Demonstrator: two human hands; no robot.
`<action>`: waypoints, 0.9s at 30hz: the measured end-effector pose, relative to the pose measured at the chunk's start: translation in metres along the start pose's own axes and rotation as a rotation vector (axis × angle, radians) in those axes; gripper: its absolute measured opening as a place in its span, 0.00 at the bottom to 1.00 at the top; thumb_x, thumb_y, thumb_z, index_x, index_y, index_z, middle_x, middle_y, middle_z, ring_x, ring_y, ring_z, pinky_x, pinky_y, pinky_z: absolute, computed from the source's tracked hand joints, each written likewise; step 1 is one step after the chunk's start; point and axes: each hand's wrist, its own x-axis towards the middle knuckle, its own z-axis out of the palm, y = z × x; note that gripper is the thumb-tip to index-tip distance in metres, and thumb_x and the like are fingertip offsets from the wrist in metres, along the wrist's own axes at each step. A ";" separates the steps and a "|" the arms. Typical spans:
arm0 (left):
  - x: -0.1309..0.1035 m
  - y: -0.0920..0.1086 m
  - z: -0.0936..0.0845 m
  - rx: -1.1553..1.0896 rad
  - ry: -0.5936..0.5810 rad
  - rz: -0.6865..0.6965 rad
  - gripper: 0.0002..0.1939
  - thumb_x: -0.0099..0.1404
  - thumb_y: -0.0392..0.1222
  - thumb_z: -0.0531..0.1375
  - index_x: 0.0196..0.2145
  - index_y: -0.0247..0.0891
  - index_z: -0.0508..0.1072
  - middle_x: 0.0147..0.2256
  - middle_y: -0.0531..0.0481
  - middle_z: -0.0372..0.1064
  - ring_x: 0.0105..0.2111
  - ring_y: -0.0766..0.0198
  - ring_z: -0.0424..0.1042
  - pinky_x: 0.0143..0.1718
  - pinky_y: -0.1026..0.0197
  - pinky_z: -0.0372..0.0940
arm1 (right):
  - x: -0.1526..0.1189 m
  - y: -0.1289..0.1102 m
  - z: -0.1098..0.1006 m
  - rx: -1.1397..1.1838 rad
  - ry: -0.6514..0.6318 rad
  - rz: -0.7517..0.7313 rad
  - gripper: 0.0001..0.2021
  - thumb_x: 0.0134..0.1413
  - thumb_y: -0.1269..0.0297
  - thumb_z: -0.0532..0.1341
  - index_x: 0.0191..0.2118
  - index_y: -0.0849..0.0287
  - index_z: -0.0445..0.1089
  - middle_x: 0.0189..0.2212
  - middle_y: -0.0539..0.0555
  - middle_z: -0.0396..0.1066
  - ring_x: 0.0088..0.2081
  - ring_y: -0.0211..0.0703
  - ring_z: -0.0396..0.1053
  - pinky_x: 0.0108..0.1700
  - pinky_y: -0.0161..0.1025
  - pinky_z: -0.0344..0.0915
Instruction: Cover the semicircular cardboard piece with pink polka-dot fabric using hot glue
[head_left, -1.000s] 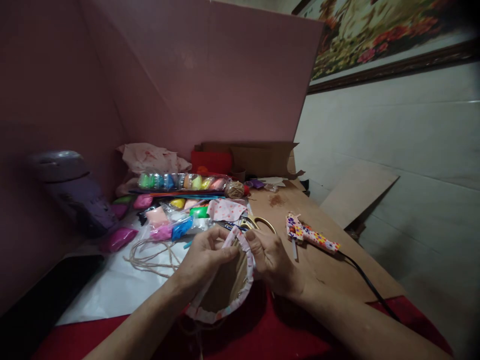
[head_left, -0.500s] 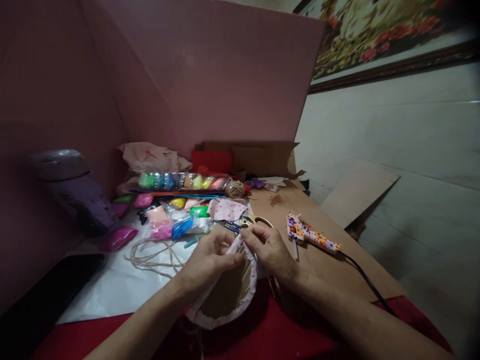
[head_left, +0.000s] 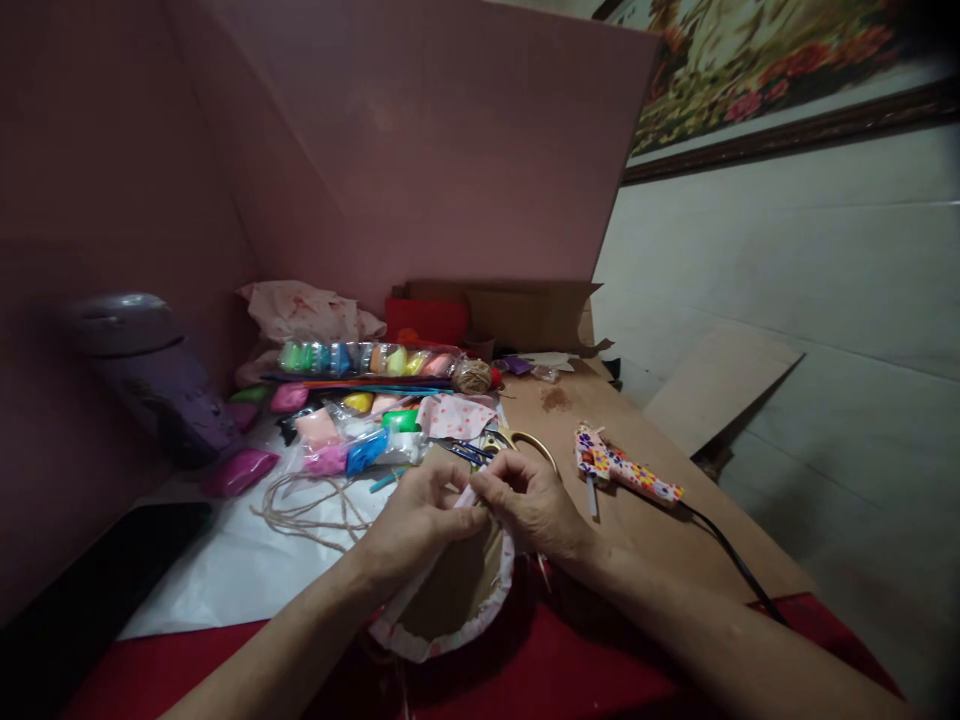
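A rounded cardboard piece [head_left: 450, 590] with pale pink fabric folded over its rim tilts between my hands, above the red tablecloth. My left hand [head_left: 427, 510] grips its upper left edge, thumb on the cardboard side. At the top of the rim, my right hand [head_left: 529, 500] pinches the fabric edge [head_left: 469, 497] between thumb and fingers. Just beyond my fingertips lie gold-handled scissors [head_left: 525, 442], partly covered, and a dotted scrap of fabric [head_left: 455, 416]. To the right a flower-patterned glue gun [head_left: 622, 470] rests on a cardboard sheet [head_left: 675, 560].
Loose twine [head_left: 307, 510] lies on white paper [head_left: 195, 590] at left. Behind are several bags of coloured clay [head_left: 367, 455], a twine ball [head_left: 472, 376] and a row of clay tubs [head_left: 367, 358]. A purple bottle [head_left: 161, 380] stands far left; a black cord [head_left: 731, 555] trails right.
My right hand's fingertips have shifted slightly left along the rim, closer to my left fingers. The cardboard piece stays in about the same place.
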 end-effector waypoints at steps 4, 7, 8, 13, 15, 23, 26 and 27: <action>0.000 0.002 -0.002 -0.038 0.000 0.021 0.10 0.50 0.40 0.64 0.30 0.34 0.68 0.25 0.50 0.69 0.24 0.66 0.67 0.27 0.64 0.58 | -0.001 0.001 -0.002 -0.019 -0.049 -0.021 0.20 0.46 0.46 0.60 0.24 0.60 0.62 0.20 0.47 0.60 0.23 0.35 0.57 0.25 0.32 0.56; 0.000 0.005 -0.003 -0.094 -0.018 0.008 0.12 0.50 0.42 0.64 0.30 0.34 0.68 0.25 0.49 0.69 0.24 0.66 0.67 0.27 0.64 0.58 | -0.004 -0.002 -0.006 -0.123 -0.102 -0.139 0.23 0.47 0.42 0.57 0.31 0.61 0.67 0.26 0.51 0.64 0.28 0.38 0.61 0.29 0.34 0.59; 0.000 0.006 -0.003 -0.112 -0.019 0.001 0.12 0.50 0.41 0.64 0.30 0.34 0.68 0.24 0.50 0.68 0.23 0.67 0.66 0.26 0.64 0.58 | -0.005 -0.004 -0.007 -0.160 -0.087 -0.191 0.25 0.48 0.41 0.55 0.35 0.61 0.68 0.29 0.53 0.65 0.31 0.41 0.62 0.31 0.35 0.60; 0.001 0.007 -0.002 -0.173 -0.001 -0.028 0.11 0.49 0.39 0.65 0.29 0.34 0.67 0.23 0.51 0.68 0.21 0.68 0.66 0.25 0.65 0.57 | -0.010 -0.009 -0.010 -0.156 0.232 -0.254 0.20 0.60 0.49 0.45 0.46 0.57 0.64 0.37 0.54 0.66 0.34 0.40 0.63 0.32 0.35 0.60; 0.001 0.008 -0.001 -0.183 0.016 -0.040 0.11 0.49 0.40 0.65 0.28 0.34 0.67 0.23 0.50 0.69 0.21 0.68 0.66 0.25 0.65 0.57 | -0.010 -0.009 -0.010 -0.085 0.352 -0.233 0.16 0.62 0.54 0.45 0.37 0.57 0.65 0.28 0.50 0.64 0.27 0.35 0.60 0.27 0.32 0.57; 0.003 0.003 -0.002 -0.138 0.040 0.000 0.11 0.50 0.40 0.64 0.29 0.34 0.66 0.24 0.52 0.67 0.23 0.69 0.65 0.26 0.65 0.56 | -0.007 -0.009 -0.009 -0.029 0.385 -0.200 0.16 0.57 0.56 0.54 0.23 0.60 0.63 0.16 0.44 0.53 0.19 0.30 0.49 0.20 0.30 0.47; 0.003 0.000 -0.002 0.007 0.056 0.059 0.10 0.53 0.41 0.62 0.30 0.34 0.67 0.24 0.52 0.67 0.23 0.69 0.64 0.25 0.66 0.56 | -0.006 -0.007 -0.008 -0.076 0.316 -0.164 0.16 0.58 0.55 0.53 0.25 0.60 0.63 0.17 0.44 0.53 0.19 0.31 0.49 0.20 0.30 0.48; 0.003 0.000 -0.002 0.056 0.057 0.078 0.10 0.54 0.42 0.61 0.30 0.34 0.67 0.24 0.52 0.66 0.23 0.68 0.64 0.25 0.66 0.56 | -0.006 -0.006 -0.008 -0.116 0.286 -0.168 0.15 0.58 0.56 0.53 0.25 0.60 0.63 0.17 0.45 0.53 0.19 0.31 0.50 0.20 0.30 0.49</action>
